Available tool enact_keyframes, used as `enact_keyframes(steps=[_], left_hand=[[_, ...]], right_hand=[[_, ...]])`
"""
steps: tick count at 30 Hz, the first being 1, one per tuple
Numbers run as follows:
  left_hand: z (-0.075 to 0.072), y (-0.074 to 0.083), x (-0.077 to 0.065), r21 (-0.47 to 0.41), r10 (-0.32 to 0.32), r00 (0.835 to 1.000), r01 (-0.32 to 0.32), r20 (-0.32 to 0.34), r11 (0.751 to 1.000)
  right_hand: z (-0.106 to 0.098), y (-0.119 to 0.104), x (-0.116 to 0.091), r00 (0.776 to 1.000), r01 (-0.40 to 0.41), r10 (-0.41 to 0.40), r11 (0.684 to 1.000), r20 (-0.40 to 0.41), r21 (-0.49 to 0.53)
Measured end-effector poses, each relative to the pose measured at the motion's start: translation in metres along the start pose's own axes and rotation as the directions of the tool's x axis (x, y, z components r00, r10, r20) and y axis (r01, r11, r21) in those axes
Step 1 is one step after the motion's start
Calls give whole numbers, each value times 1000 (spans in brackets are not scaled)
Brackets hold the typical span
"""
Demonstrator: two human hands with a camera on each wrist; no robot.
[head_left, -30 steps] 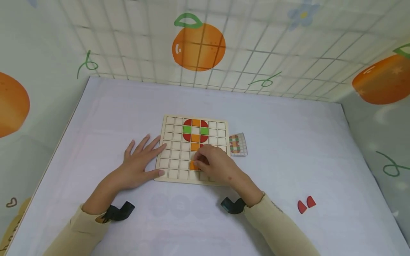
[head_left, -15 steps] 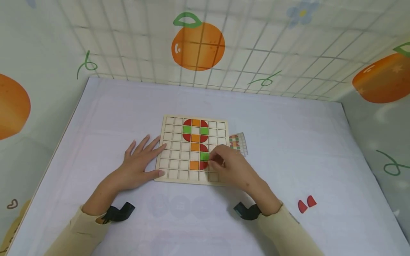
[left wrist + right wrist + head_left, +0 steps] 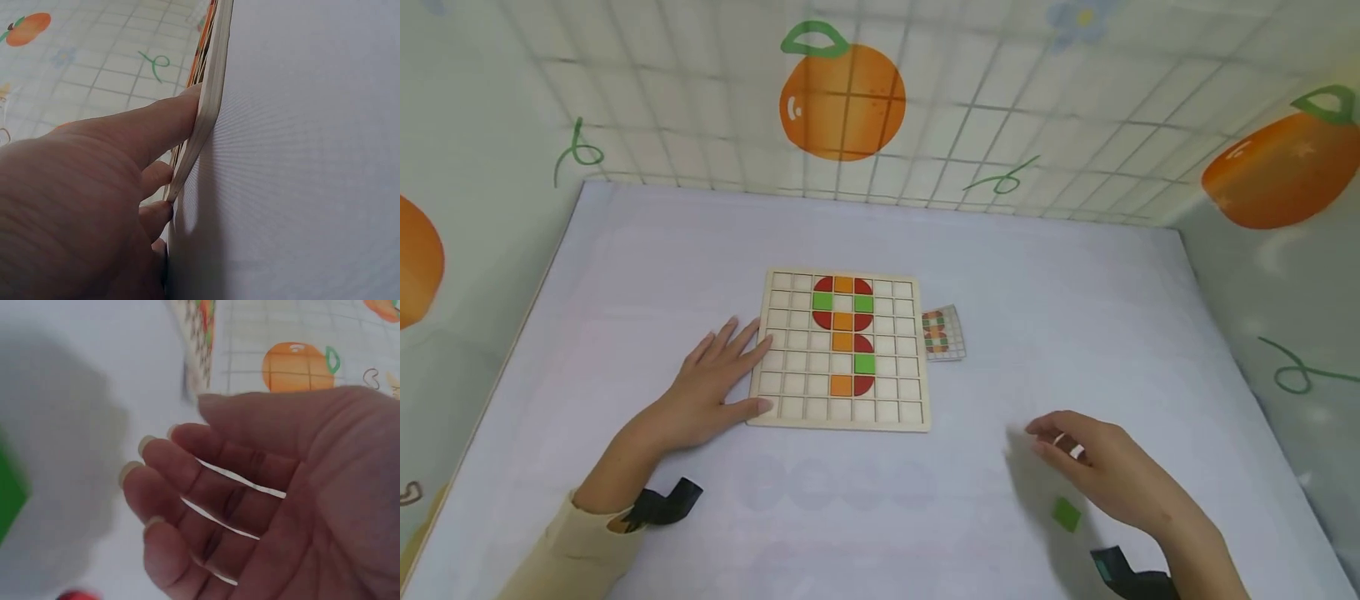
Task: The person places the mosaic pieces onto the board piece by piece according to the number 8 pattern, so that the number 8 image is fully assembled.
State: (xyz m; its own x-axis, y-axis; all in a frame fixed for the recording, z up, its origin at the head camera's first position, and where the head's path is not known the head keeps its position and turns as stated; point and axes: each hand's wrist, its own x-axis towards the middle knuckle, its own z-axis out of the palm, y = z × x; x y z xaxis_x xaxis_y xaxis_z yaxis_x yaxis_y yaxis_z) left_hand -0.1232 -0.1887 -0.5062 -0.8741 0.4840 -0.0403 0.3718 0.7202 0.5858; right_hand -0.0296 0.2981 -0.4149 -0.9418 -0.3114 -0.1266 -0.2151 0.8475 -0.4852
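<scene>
A square wooden grid board (image 3: 793, 362) lies on the white table, with red rounded pieces, orange squares and green squares set in some of its cells. My left hand (image 3: 707, 392) rests at the board's left side, fingers spread, fingertips and thumb touching its rim. The left wrist view shows that hand (image 3: 100, 162) against the board's edge (image 3: 209, 94). To the right, my right hand (image 3: 1112, 467) hovers above the table with loosely bent fingers and nothing in them. Just below it lies a loose green square tile (image 3: 1066, 514). A small red piece (image 3: 78, 595) shows blurred in the right wrist view.
A pattern card (image 3: 943, 333) lies against the board's right edge, printed with a coloured grid design. Behind the table rises a cloth backdrop (image 3: 700, 125) with orange fruit prints. A dark wrist camera mount (image 3: 666, 502) sits under the left wrist.
My right hand has left the board and swung right and nearer, above the loose green tile. My left hand stays on the board's edge. The head view has shifted slightly.
</scene>
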Motion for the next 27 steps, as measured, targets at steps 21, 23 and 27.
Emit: enact_keyframes(steps=[21,23,27], left_hand=[[-8,5,-4,-9,15,1000,-16,-12,1000],[-8,5,-4,-15,18,1000,-18,-13,1000],[-6,6,-3,-25,25,1000,-25,-10,999]], right_hand=[[26,15,-39,936,-333,340,939,94,-88],[28,10,-34,955,-288,291,956,53,-64],[33,-6,-13,980,-199,199,980,-12,2]])
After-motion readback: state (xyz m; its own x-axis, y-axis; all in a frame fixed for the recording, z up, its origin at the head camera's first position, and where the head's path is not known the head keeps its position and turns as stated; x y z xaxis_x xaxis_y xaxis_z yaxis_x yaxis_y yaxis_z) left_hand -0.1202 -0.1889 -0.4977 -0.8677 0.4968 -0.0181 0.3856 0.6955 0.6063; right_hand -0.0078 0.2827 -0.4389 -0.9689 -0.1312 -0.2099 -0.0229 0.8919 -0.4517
